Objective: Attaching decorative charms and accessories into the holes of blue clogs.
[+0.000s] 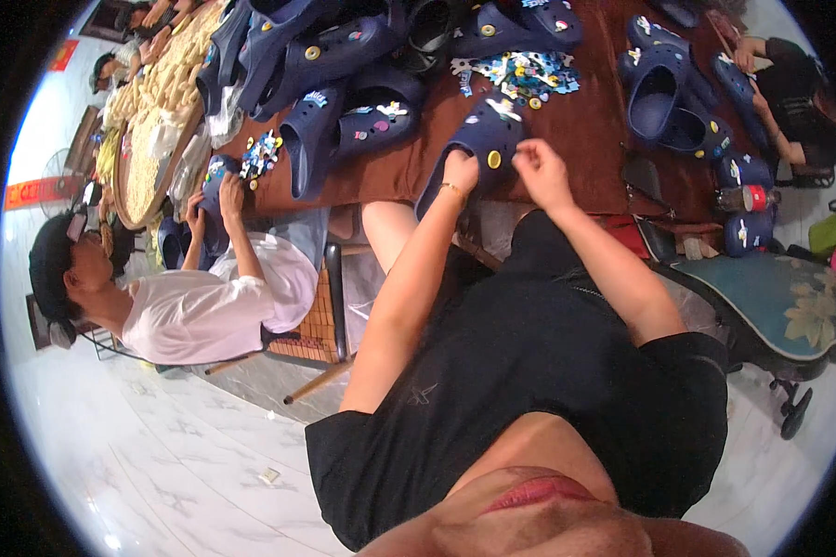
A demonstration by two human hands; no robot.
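Note:
A navy clog [481, 128] lies in front of me on the brown tabletop, with a white charm on its toe and a round yellow charm [494, 160] on its side. My left hand [461, 171] reaches into the clog's opening, fingers curled and partly hidden inside it. Just right of the clog, my right hand [541, 173] has its fingers bent together; whatever they may hold is too small to make out. Beyond the toe sits a loose heap of blue, white, yellow and black charms [529, 76].
Piled navy clogs [334, 51] fill the table's far left, and more clogs [655, 93] lie at right. A co-worker in a white shirt [223, 297] handles a clog on my left beside a smaller charm heap [262, 153]. A bottle [748, 199] lies at right, near a teal chair [762, 292].

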